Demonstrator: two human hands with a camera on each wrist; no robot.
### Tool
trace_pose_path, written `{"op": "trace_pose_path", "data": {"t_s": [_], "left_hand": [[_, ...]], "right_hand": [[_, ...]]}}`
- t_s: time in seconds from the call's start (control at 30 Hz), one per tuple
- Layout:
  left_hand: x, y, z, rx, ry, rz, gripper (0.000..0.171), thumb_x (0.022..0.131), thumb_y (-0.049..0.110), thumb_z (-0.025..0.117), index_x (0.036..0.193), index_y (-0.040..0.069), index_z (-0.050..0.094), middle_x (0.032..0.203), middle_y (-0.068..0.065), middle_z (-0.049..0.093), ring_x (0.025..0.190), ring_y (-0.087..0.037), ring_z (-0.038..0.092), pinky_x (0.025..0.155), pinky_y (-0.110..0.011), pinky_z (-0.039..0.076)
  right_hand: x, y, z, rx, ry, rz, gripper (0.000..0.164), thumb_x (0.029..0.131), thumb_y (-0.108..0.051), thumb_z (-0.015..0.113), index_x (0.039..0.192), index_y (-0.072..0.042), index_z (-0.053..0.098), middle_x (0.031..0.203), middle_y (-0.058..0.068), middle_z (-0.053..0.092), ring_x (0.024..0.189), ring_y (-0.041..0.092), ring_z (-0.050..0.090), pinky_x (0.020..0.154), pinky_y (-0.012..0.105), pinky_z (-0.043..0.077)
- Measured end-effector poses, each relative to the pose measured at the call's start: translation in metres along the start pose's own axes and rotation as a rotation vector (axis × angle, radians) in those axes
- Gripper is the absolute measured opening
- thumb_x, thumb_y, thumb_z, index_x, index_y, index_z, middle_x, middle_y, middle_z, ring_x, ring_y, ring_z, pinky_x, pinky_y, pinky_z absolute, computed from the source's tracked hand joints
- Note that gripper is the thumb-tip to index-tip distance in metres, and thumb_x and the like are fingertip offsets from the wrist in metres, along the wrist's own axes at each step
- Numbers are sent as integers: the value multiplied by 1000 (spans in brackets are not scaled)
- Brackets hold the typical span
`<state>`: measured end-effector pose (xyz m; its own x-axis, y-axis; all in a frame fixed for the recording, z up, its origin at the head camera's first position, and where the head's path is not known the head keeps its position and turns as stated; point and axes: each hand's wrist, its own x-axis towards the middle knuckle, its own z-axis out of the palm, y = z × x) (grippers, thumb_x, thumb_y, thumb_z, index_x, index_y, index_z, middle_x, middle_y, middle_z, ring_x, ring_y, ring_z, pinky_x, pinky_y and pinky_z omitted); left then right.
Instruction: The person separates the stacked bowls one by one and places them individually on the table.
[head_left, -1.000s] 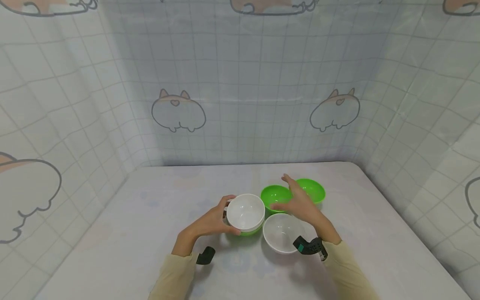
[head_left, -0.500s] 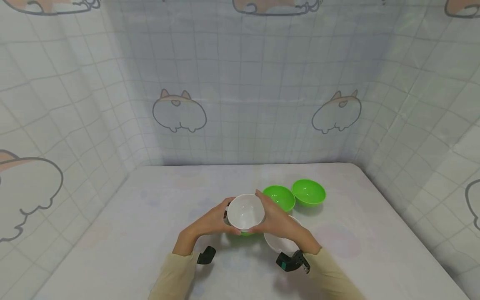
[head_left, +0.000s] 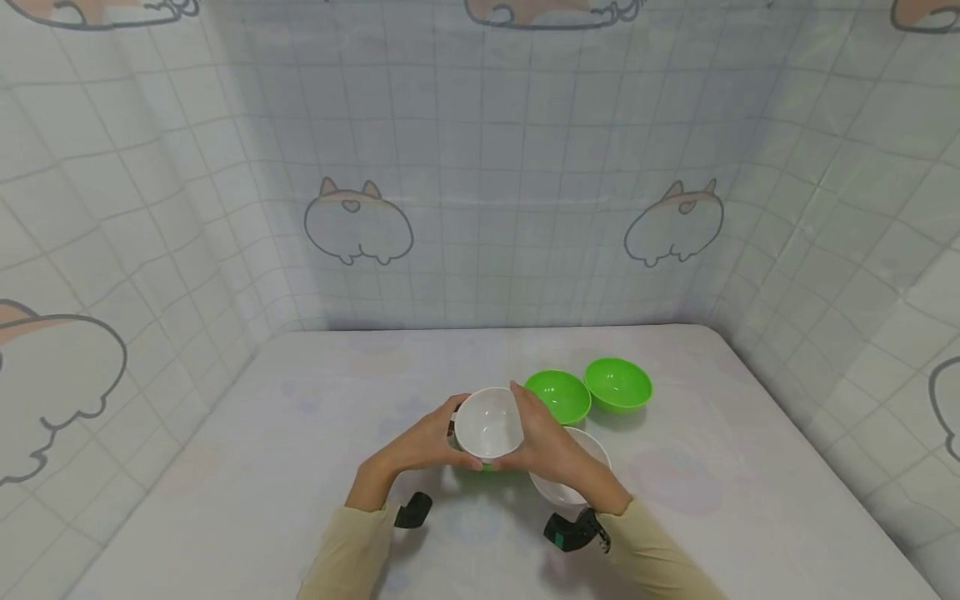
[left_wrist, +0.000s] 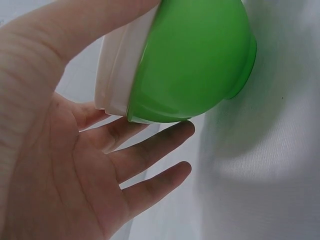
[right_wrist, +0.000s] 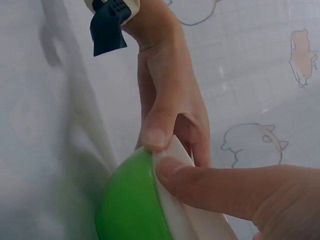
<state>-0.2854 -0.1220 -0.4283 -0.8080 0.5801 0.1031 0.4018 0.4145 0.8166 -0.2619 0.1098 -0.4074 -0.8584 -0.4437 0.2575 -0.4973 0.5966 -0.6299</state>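
A stack of nested bowls is between my two hands, with white bowls (head_left: 487,423) on top and a green bowl (left_wrist: 195,60) underneath. In the left wrist view two white rims show above the green wall, and the green foot casts a shadow on the tabletop. My left hand (head_left: 423,437) grips the stack from the left, thumb at the front, some fingertips under the green bowl. From the right, my right hand (head_left: 551,442) holds the white part, its thumb (right_wrist: 175,172) pressed on the white side close to the left thumb. Its other fingers are mostly hidden.
Partly behind my right forearm, another white bowl (head_left: 596,447) stands on the table (head_left: 315,392). Two green bowls (head_left: 558,396) sit side by side farther back on the right. Grid-patterned sheets (head_left: 465,208) enclose the back and sides.
My right hand has come left and down from over the green bowls to the stack and now holds its right side. The left hand and stack have stayed nearly still.
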Motion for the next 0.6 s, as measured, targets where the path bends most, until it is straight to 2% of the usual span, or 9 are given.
{"op": "trace_pose_path", "data": {"t_s": [0.27, 0.6], "left_hand": [[-2, 0, -1, -12, -7, 2, 99, 72, 29, 87, 149, 9, 28, 141, -6, 42, 119, -22, 49, 96, -45, 42], [-5, 3, 1, -15, 4, -9, 100, 71, 27, 88, 148, 4, 28, 139, -9, 44, 121, -25, 48, 97, -47, 42]], "right_hand": [[-1, -6, 1, 81, 31, 47, 113, 62, -22, 93, 146, 10, 25, 146, 28, 33, 132, 39, 38, 102, 52, 36], [-6, -13, -5, 117, 33, 68, 113, 63, -23, 93, 148, 8, 24, 147, 26, 34, 131, 39, 39, 101, 54, 38]]}}
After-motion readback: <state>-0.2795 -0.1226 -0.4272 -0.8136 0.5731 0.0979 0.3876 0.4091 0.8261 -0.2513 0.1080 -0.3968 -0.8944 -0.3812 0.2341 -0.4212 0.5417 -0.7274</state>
